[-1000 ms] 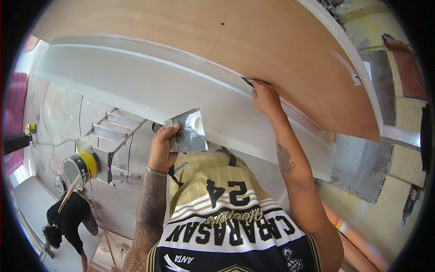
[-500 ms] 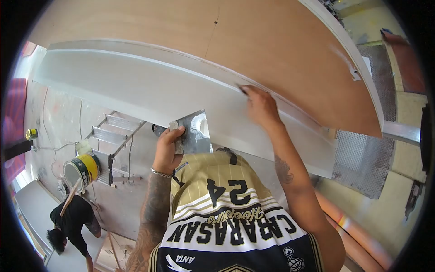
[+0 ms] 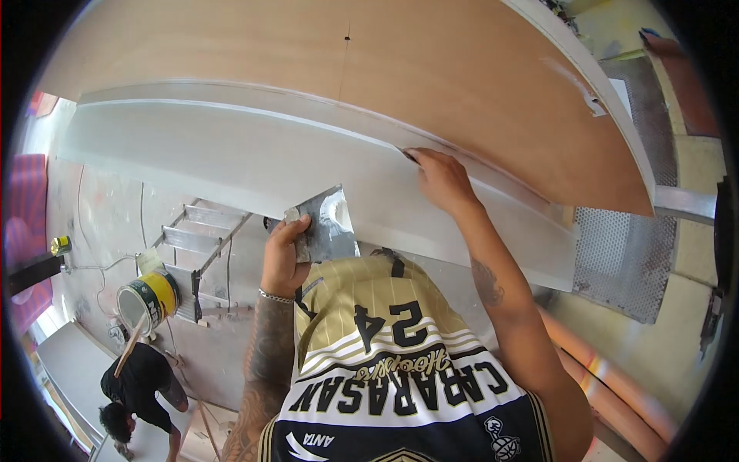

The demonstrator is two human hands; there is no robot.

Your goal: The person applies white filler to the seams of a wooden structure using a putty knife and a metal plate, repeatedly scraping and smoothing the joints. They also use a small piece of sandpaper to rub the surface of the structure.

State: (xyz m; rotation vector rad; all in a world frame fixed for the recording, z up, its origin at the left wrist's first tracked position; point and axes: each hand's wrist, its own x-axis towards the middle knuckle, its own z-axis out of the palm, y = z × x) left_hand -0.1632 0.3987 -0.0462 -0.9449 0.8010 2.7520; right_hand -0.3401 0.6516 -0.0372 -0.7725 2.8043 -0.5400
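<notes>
My left hand [image 3: 286,252] grips a wide metal filler blade [image 3: 322,231] by its worn edge, in front of my body. A smear of white filler [image 3: 332,209] sits on its face. My right hand [image 3: 445,179] is closed on a small putty knife [image 3: 408,155], mostly hidden by the fingers. Its dark tip touches the raised edge of a long white panel [image 3: 223,142]. Behind that edge stands a large brown board [image 3: 462,92] with a small dark hole and a thin line down it.
An aluminium stepladder [image 3: 204,223] stands below on the left, with a yellow-labelled paint can [image 3: 158,300] holding a wooden stick. Another person [image 3: 142,389] in black bends over a pale panel at lower left. Perforated metal sheet [image 3: 616,262] and orange pipes [image 3: 608,385] are at right.
My right hand has shifted slightly left and down, with the putty knife tip now on the panel's raised edge. The left hand keeps its hold. My view has turned a little; the other person has moved.
</notes>
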